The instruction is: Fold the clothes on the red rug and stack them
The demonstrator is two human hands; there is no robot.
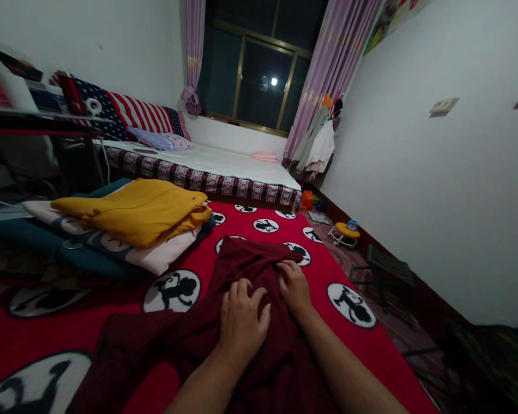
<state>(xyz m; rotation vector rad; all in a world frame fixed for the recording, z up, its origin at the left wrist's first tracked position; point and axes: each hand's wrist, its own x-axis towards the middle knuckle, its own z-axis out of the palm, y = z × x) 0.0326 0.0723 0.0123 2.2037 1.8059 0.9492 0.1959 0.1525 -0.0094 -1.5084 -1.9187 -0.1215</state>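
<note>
A dark maroon garment (190, 339) lies loose and wrinkled on a red blanket (242, 221) with black-and-white round prints. My left hand (243, 316) rests on the middle of the garment, its fingers apart and slightly bent on the cloth. To the right and a little farther off, my right hand (294, 287) touches the garment near its far right edge, with curled fingers. Whether cloth is pinched under its fingertips is hidden. A folded yellow garment (142, 210) tops a pile of clothes at the left, over pale pink and dark teal pieces.
Behind the blanket stands a bed (224, 161) with a white cover and pillows. A cluttered desk (47, 115) is at the left. Along the right wall are a small yellow stool (346, 230) and a dark folding stool (388, 267). Clothes (322, 144) hang beside the curtain.
</note>
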